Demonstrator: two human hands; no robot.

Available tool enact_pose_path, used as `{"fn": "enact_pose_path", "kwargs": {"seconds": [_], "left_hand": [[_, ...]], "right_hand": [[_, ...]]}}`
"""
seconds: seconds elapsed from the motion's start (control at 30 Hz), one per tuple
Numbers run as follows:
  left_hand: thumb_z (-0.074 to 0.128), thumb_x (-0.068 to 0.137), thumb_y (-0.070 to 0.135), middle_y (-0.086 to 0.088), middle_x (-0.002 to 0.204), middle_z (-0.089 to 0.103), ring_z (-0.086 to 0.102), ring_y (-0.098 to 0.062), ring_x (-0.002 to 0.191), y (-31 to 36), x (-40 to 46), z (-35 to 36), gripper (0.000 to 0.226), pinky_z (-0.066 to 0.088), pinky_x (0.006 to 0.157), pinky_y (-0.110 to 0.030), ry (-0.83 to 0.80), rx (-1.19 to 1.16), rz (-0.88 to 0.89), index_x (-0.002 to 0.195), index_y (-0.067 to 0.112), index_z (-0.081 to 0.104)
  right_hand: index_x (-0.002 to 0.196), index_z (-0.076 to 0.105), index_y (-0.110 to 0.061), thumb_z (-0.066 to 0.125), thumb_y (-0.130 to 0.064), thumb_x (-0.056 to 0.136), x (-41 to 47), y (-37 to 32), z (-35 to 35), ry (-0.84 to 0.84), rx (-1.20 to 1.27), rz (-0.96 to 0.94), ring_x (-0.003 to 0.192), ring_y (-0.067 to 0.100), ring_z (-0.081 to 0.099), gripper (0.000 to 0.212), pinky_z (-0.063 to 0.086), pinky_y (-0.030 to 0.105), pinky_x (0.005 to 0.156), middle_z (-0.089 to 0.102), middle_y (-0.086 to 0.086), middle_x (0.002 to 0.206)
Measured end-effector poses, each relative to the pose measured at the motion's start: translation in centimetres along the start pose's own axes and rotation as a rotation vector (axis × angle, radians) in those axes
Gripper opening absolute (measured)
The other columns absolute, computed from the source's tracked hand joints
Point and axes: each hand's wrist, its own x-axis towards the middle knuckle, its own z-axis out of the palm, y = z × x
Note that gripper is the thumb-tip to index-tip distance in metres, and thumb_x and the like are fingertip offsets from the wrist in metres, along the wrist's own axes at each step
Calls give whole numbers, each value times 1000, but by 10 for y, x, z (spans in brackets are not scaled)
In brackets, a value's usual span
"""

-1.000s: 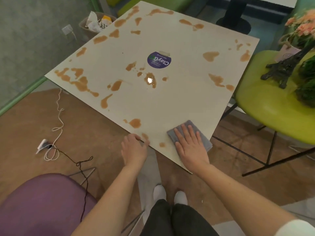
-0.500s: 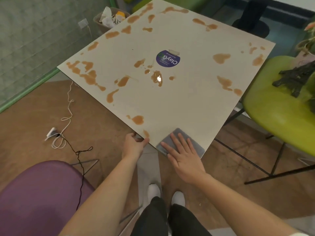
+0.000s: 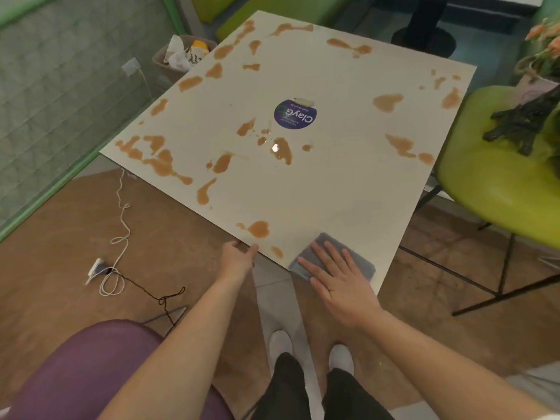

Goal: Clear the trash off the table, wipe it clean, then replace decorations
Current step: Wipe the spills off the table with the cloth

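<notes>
A square cream table (image 3: 348, 189) carries several brown spill stains (image 3: 157, 160) and a round purple sticker (image 3: 295, 114) at its middle. A folded grey cloth (image 3: 362, 262) lies at the table's near corner. My right hand (image 3: 339, 278) presses flat on the cloth with straight fingers. My left hand (image 3: 238, 260) grips the table's near edge, thumb on top, just left of a small stain (image 3: 277, 251). On the green chair (image 3: 491, 189) to the right stand a dark tower figurine (image 3: 521, 125) and a flower pot (image 3: 538, 83).
A bin with crumpled trash (image 3: 181, 56) stands beyond the table's far left edge. A purple chair (image 3: 91, 371) is at the near left. A white cable and charger (image 3: 112, 268) lie on the brown floor. A black pedestal base (image 3: 424, 40) stands behind the table.
My right hand has slid the cloth left along the near edge toward the small stains. My left hand has stayed on the table edge. The view has shifted.
</notes>
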Motion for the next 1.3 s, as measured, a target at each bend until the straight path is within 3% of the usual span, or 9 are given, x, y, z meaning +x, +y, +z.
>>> {"fn": "enact_pose_path", "kwargs": {"seconds": [0.1, 0.2, 0.33, 0.47, 0.6, 0.73, 0.97, 1.13, 1.3], "left_hand": [[80, 74, 40, -1, 100, 68, 68, -27, 96, -3, 20, -13, 86, 51, 92, -45, -10, 73, 12, 138, 9, 33], [82, 55, 53, 6, 88, 71, 68, -23, 93, -10, 35, -15, 100, 48, 96, -51, -24, 130, 14, 135, 13, 37], [87, 61, 42, 8, 89, 69, 66, -19, 94, -5, 35, -20, 85, 47, 97, -43, -14, 141, 47, 126, 13, 42], [87, 68, 29, 6, 86, 62, 61, -18, 88, 1, 38, -19, 67, 49, 92, -36, -32, 125, 36, 114, 12, 41], [89, 65, 28, 3, 94, 62, 62, -21, 94, -1, 47, -18, 72, 49, 95, -40, -48, 103, 8, 115, 9, 40], [93, 58, 13, -6, 110, 64, 62, -17, 97, 3, 52, -23, 77, 50, 96, -38, -129, -48, -39, 114, 4, 42], [79, 81, 15, -7, 116, 52, 62, -26, 106, 17, 59, -59, 68, 49, 95, -35, -79, -190, -14, 127, 8, 30], [79, 78, 8, -14, 116, 56, 59, -26, 93, 20, 75, -54, 66, 49, 93, -37, -11, -134, -13, 124, 5, 31], [83, 73, 13, -9, 113, 60, 60, -24, 98, 16, 88, -51, 66, 48, 95, -38, 13, -57, -18, 120, 3, 37]], "right_hand": [[151, 5, -50, -4, -56, 95, 24, 9, -7, 76, 27, 170, 146, 9, -24, 56, -14, 37, 120, -9, -12, 163], [151, 0, -49, -2, -54, 94, 45, -17, -3, 105, 49, 263, 143, 10, -30, 58, -23, 35, 116, -15, -9, 162], [148, 6, -57, -2, -56, 98, 37, -57, 14, 81, 59, 141, 146, 11, -25, 50, -19, 37, 118, -15, -14, 160], [145, 17, -61, 4, -55, 100, 31, -31, 4, 109, 41, 139, 148, 8, -17, 47, -10, 36, 121, -3, -16, 162], [146, 21, -57, 10, -54, 98, 59, -50, 6, 156, 65, 280, 148, 12, -17, 50, -14, 38, 120, 1, -8, 164], [148, 9, -57, 9, -54, 102, 50, -72, 18, 85, 1, 131, 148, 12, -21, 46, -15, 38, 119, -9, -11, 162], [151, 3, -49, 0, -52, 95, 84, -49, 2, 152, 53, 363, 146, 12, -24, 56, -18, 37, 118, -10, -7, 163], [153, 0, -45, -1, -51, 99, 64, -72, 15, 87, -1, 188, 147, 11, -24, 54, -14, 39, 120, -14, -11, 161], [155, 9, -36, 3, -46, 99, 114, -52, -5, 151, 59, 368, 149, 14, -16, 58, -14, 37, 119, -5, -7, 164]]}}
